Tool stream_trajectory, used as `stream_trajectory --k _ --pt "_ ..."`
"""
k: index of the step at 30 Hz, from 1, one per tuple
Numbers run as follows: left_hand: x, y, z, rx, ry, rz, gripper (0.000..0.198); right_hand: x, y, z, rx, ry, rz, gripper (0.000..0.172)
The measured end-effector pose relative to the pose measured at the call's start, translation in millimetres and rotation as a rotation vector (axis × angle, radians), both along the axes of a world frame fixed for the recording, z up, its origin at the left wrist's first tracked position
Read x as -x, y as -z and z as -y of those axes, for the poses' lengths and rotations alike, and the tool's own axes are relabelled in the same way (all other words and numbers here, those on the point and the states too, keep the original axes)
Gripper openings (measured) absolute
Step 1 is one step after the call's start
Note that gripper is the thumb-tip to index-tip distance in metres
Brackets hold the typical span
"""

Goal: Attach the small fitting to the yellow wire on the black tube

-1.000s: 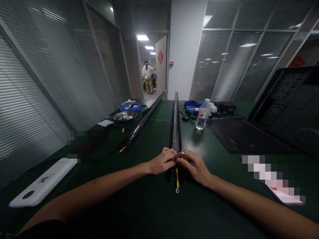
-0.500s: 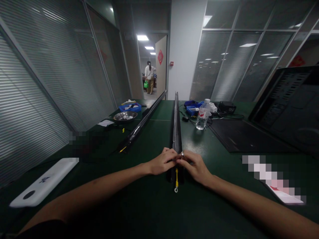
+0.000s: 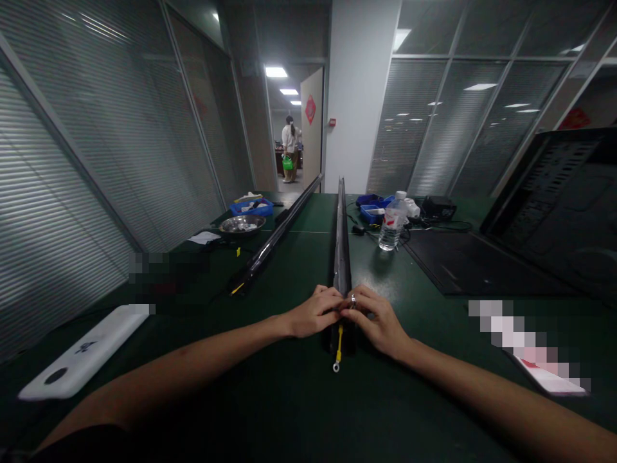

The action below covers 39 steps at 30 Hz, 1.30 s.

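Observation:
A long dark bar [image 3: 341, 251] runs away from me over the green table [image 3: 289, 399]. At its near end my left hand [image 3: 317, 313] and my right hand [image 3: 375, 321] meet, fingers closed and pinched together. What lies between the fingertips is too small to make out. A yellow wire [image 3: 340, 344] with a silver ring terminal [image 3: 336, 367] sticks out below the hands toward me. Left of this, a second long dark bar [image 3: 277, 236] lies at a slant, with a yellow wire [image 3: 238, 289] at its near end.
A water bottle [image 3: 393, 222] and blue bins [image 3: 373, 212] stand at the right, near a black mat [image 3: 463, 260]. A metal dish [image 3: 242, 225] and blue tray [image 3: 251, 208] sit at the left. A white case [image 3: 87, 354] lies at near left. A person [image 3: 289, 148] stands beyond the doorway.
The ring terminal and yellow wire have swung slightly left. Both hands stay nearly in place. In the doorway, the person's green bag has shifted right.

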<state>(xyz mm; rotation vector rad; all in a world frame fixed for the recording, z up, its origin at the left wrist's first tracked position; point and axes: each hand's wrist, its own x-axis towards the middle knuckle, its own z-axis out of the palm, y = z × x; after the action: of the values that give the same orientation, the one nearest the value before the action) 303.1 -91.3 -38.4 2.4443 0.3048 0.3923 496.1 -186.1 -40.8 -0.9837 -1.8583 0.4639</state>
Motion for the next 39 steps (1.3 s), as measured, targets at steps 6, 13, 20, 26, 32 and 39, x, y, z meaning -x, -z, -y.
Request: stream_trajectory --k 6,13,20,26,32,39 --pt "1.1 1.3 -0.7 -0.033 0.017 0.028 0.017 -0.7 2.0 -0.4 -0.022 0.024 0.012 0.020" --pt "0.6 1.2 -0.4 -0.041 0.024 0.033 0.014 -0.7 2.0 -0.7 -0.017 0.022 0.033 0.019" --pt "0.6 0.3 -1.0 -0.043 0.022 0.015 0.015 0.6 1.2 -0.2 -0.032 0.026 0.005 0.018" --pt "0.9 2.8 -2.2 -0.049 0.027 0.022 0.019 -0.8 4.4 -2.1 -0.020 0.029 0.000 0.017" --pt "1.1 4.6 -2.5 -0.056 0.008 0.040 0.018 -0.2 2.8 -1.8 0.000 0.035 0.006 0.016" --pt "0.2 7.4 -3.6 -0.053 -0.006 0.046 0.015 -0.7 3.1 -2.6 0.029 0.033 0.000 0.017"
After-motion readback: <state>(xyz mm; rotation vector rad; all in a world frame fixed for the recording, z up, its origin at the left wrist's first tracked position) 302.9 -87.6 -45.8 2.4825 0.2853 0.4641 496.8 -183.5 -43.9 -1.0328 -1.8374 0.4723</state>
